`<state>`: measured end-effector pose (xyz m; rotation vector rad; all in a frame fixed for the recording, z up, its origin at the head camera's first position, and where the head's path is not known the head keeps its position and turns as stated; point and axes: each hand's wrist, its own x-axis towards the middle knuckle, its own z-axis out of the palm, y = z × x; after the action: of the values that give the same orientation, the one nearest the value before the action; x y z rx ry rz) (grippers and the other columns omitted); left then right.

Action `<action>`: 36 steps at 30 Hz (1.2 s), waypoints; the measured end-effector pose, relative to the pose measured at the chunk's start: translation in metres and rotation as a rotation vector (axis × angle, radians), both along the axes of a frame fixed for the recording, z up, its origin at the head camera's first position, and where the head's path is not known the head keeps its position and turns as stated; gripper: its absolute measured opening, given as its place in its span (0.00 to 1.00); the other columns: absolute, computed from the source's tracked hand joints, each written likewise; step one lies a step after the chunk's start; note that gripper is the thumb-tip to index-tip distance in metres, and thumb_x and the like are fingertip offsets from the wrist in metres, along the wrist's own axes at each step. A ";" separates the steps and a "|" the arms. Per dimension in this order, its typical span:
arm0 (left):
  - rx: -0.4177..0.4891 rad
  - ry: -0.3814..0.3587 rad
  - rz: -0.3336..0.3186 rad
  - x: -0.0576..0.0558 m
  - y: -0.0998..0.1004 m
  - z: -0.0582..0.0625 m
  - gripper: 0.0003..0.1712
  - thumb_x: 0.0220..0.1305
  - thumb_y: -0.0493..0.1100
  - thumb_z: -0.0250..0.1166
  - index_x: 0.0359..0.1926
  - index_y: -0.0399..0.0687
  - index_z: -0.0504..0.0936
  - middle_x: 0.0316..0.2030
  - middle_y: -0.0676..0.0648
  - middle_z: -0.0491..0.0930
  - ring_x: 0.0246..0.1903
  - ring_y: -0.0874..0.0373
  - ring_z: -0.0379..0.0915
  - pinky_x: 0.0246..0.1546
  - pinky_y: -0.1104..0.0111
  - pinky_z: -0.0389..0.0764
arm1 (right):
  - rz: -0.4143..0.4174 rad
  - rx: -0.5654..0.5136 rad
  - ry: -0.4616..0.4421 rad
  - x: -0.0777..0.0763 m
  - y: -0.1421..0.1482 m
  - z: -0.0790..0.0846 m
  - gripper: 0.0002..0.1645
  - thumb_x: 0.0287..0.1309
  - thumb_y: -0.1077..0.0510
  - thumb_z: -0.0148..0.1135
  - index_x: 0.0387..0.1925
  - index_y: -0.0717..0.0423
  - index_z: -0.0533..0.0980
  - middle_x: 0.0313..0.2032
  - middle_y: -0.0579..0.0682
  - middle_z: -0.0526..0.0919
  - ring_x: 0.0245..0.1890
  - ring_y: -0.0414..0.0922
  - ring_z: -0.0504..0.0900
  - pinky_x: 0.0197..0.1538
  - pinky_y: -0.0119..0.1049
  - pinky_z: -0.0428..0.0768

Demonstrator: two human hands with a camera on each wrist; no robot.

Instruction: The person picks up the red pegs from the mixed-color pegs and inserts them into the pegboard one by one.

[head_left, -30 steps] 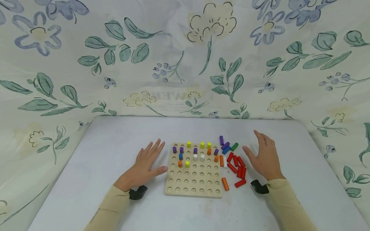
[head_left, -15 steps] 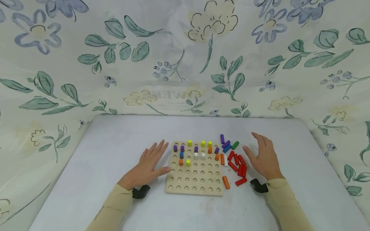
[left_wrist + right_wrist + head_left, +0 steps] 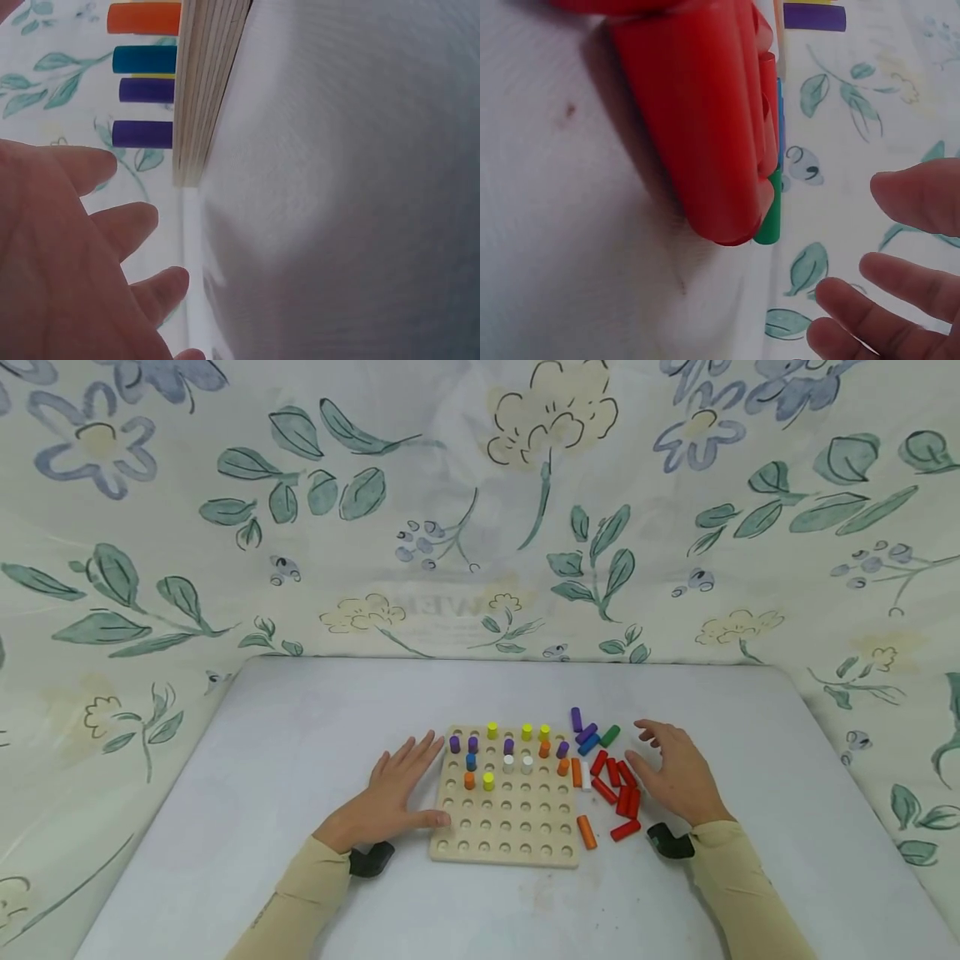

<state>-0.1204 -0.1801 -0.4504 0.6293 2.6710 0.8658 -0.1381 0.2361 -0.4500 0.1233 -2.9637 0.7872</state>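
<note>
A square wooden pegboard (image 3: 513, 852) lies on the table, with coloured pegs standing in its upper rows: purple, yellow, orange, white and a blue peg (image 3: 471, 762). At its left edge is my left hand (image 3: 390, 797), fingers spread, the thumb overlapping the board's edge in the head view. My right hand (image 3: 675, 772) hovers just right of the loose pegs, thumb and fingers apart with nothing between them. Closest to it lie several red pegs (image 3: 626, 774) and a green peg (image 3: 611, 735). In the right wrist view a red peg (image 3: 697, 127) looms large below the fingers.
Purple pegs (image 3: 576, 720) and a blue peg (image 3: 588, 744) lie beyond the red ones. Two orange pegs (image 3: 587, 832) and a white peg (image 3: 587, 775) lie along the board's right side. Behind the white table (image 3: 360, 693) hangs a flower-patterned cloth (image 3: 450, 485).
My left hand has moved right, up to the board's edge. My right hand's fingers have bent and swung left toward the loose pegs. The pegs have stayed in place.
</note>
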 end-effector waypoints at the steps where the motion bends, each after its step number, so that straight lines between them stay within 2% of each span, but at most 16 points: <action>1: -0.001 -0.003 -0.001 0.000 0.000 0.000 0.62 0.57 0.64 0.71 0.80 0.46 0.47 0.80 0.41 0.41 0.77 0.36 0.31 0.71 0.34 0.32 | 0.001 0.003 -0.008 0.000 0.000 0.000 0.33 0.64 0.52 0.66 0.66 0.60 0.70 0.53 0.63 0.78 0.52 0.60 0.76 0.53 0.58 0.80; 12: -0.043 -0.035 -0.029 0.000 0.001 -0.004 0.70 0.48 0.68 0.76 0.80 0.43 0.47 0.80 0.42 0.43 0.77 0.36 0.32 0.70 0.34 0.30 | 0.026 0.015 -0.057 -0.003 0.000 -0.004 0.28 0.63 0.52 0.65 0.61 0.60 0.74 0.47 0.59 0.81 0.47 0.57 0.78 0.48 0.54 0.83; 29: -0.040 -0.048 -0.085 0.001 0.000 -0.007 0.73 0.43 0.70 0.77 0.80 0.45 0.48 0.79 0.41 0.42 0.77 0.36 0.28 0.69 0.33 0.25 | 0.073 0.041 -0.081 -0.003 0.000 -0.008 0.23 0.61 0.53 0.67 0.55 0.61 0.77 0.41 0.56 0.82 0.40 0.52 0.79 0.43 0.50 0.84; 36: -0.065 -0.058 -0.093 0.001 -0.001 -0.008 0.74 0.42 0.70 0.77 0.80 0.43 0.48 0.79 0.42 0.44 0.78 0.38 0.27 0.69 0.35 0.24 | 0.084 0.054 -0.103 -0.004 -0.001 -0.010 0.22 0.61 0.55 0.66 0.54 0.61 0.78 0.38 0.54 0.82 0.38 0.50 0.78 0.42 0.48 0.84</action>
<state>-0.1189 -0.1812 -0.4581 0.6958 2.5851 0.7574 -0.1421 0.2355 -0.4600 0.2181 -3.0966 0.7441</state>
